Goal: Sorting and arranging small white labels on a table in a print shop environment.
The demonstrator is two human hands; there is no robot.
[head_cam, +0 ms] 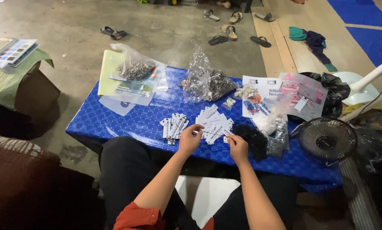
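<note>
While I watched, left hand (190, 139) pinched a tag (198, 133), right hand (237, 147) pinched black string (252, 138) at the counter's (127, 123) near edge; tag piles (214, 121) remained unstrung.

The person wears black trousers (122, 170) and a red top with short sleeves (137, 217); both forearms are bare.

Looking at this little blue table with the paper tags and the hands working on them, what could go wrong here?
The white paper tags lie loose beside a small fan; if it blows, they could scatter. The left hand and right hand work at the near edge of the blue table, so a tag might slip off. The black thread bundle could tangle.
</note>
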